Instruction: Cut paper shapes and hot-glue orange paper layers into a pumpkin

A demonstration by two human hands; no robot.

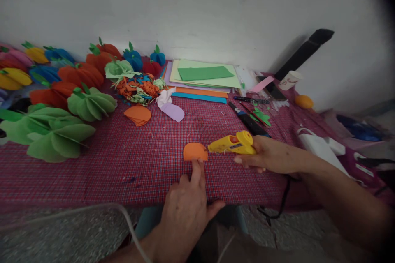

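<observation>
An orange folded paper piece [194, 152] with a rounded outline lies flat on the checked tablecloth. My left hand [187, 209] presses its near edge down with stretched fingertips, the thumb held out to the side. A yellow hot glue gun [230, 143] is in my right hand [273, 154], whose fingers wrap round its handle. Its nozzle is at the right edge of the orange piece; whether it touches, I cannot tell. Farther back lie a stack of orange cut-outs [138, 115] and a lilac cut-out [173, 111].
Paper pumpkins [82, 74] in several colours crowd the left side. Shredded paper [138, 87] lies beside stacked coloured sheets [205, 73] near the wall. On the right are a dark-handled tool [247, 120], a paper cup [289, 80], an orange ball-like object [304, 101] and a white box [322, 152].
</observation>
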